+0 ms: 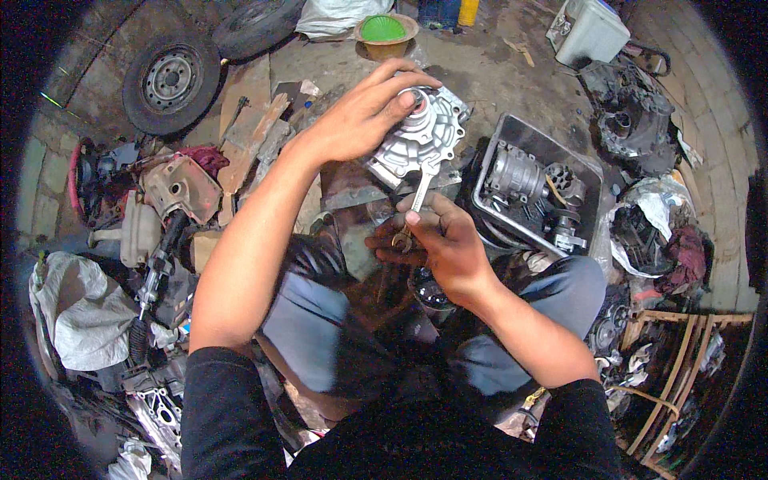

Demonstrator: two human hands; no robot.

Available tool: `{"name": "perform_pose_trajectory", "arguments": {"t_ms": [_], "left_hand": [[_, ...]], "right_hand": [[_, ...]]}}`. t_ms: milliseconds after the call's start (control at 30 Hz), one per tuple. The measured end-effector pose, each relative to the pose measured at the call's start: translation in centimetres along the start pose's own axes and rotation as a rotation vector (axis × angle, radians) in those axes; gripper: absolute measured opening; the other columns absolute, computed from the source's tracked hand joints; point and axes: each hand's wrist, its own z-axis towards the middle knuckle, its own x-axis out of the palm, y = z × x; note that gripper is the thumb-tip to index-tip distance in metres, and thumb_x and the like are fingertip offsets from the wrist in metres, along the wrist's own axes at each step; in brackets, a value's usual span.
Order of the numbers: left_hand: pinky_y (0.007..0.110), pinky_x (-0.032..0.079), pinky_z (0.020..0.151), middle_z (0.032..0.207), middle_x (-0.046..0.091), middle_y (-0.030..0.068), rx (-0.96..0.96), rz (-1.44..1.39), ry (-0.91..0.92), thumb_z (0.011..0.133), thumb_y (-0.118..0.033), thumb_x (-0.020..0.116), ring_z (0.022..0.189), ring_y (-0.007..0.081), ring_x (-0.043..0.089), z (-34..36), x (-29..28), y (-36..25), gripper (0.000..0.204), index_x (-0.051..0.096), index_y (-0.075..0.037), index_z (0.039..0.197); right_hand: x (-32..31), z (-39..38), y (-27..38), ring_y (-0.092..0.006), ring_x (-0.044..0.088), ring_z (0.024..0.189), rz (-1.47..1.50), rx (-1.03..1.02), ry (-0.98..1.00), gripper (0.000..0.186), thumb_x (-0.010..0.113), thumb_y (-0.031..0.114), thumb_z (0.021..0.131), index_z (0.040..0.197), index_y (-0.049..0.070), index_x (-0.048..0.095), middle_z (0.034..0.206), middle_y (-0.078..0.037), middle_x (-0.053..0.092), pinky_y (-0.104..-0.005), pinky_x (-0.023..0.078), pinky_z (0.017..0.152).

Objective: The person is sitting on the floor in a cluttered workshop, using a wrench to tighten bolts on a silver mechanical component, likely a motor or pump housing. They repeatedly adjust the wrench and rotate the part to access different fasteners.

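Note:
A silvery cast-metal housing (428,136) with bolt lugs round its rim stands ahead of my knees. My left hand (364,112) rests on its upper left side, fingers curled over the round hub and thumb against it. In my right hand (440,240) is a combination wrench (421,192), gripped near its lower, open end. The wrench's upper end meets the housing's lower rim; the bolt or nut there is too small to make out. Below my right hand, between my legs, sits a dark round container (432,290) with shiny dark contents.
At right, a black bin (500,220) holds a compressor-like part (516,176) and other metal parts. A large dark casing (628,120) lies beyond it. Wheels (170,82), a basin (386,36) and a white container (590,32) stand farther back. Sacks (84,312) and scrap parts crowd the left.

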Motion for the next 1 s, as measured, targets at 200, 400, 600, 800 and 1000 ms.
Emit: {"name": "perform_pose_trajectory", "arguments": {"t_ms": [200, 400, 600, 800, 1000], "left_hand": [[0.045, 0.027, 0.122, 0.148, 0.045, 0.0176, 0.014, 0.007, 0.001, 0.105, -0.065, 0.028, 0.145, 0.0356, 0.038, 0.2, 0.0, 0.0, 0.074, 0.057, -0.008, 0.141], [0.046, 0.026, 0.122, 0.149, 0.044, 0.0184, 0.008, 0.010, 0.006, 0.104, -0.066, 0.029, 0.145, 0.0365, 0.038, 0.1, -0.1, 0.0, 0.074, 0.057, -0.009, 0.142], [0.047, 0.026, 0.122, 0.151, 0.043, 0.0191, -0.019, 0.010, 0.014, 0.104, -0.066, 0.029, 0.146, 0.0379, 0.037, 0.0, -0.2, -0.2, 0.074, 0.057, -0.010, 0.142], [0.047, 0.025, 0.122, 0.150, 0.044, 0.0187, -0.003, 0.018, 0.013, 0.104, -0.065, 0.029, 0.146, 0.0376, 0.036, 0.1, -0.1, -0.1, 0.073, 0.057, -0.010, 0.142], [0.046, 0.025, 0.122, 0.149, 0.045, 0.0183, -0.005, 0.015, 0.008, 0.104, -0.065, 0.029, 0.145, 0.0366, 0.037, 0.1, -0.2, -0.3, 0.073, 0.057, -0.009, 0.142]], "right_hand": [[-0.7, 0.8, -1.4, -0.0355, 0.069, 0.098, -0.091, -0.073, 0.068, 0.027, 0.062, 0.024, 0.102, 0.115, 0.000, 0.058, 0.107, -0.017, 0.069, -0.0427, 0.055, 0.086], [0.5, 0.7, 0.0, -0.0315, 0.073, 0.102, -0.133, 0.013, 0.056, 0.023, 0.052, 0.020, 0.108, 0.123, 0.003, 0.052, 0.111, -0.014, 0.069, -0.0416, 0.062, 0.086], [0.9, 0.4, 0.2, -0.0321, 0.073, 0.104, -0.062, 0.025, 0.067, 0.027, 0.051, 0.020, 0.108, 0.130, 0.005, 0.051, 0.112, -0.015, 0.068, -0.0421, 0.062, 0.087], [1.2, 0.4, 0.0, -0.0347, 0.072, 0.105, 0.210, 0.052, 0.066, 0.029, 0.051, 0.020, 0.108, 0.132, 0.004, 0.051, 0.111, -0.015, 0.068, -0.0448, 0.062, 0.090], [1.6, 0.1, 0.9, -0.0364, 0.071, 0.106, 0.312, 0.090, 0.080, 0.028, 0.051, 0.019, 0.108, 0.132, 0.004, 0.051, 0.109, -0.016, 0.066, -0.0450, 0.062, 0.092]]}}
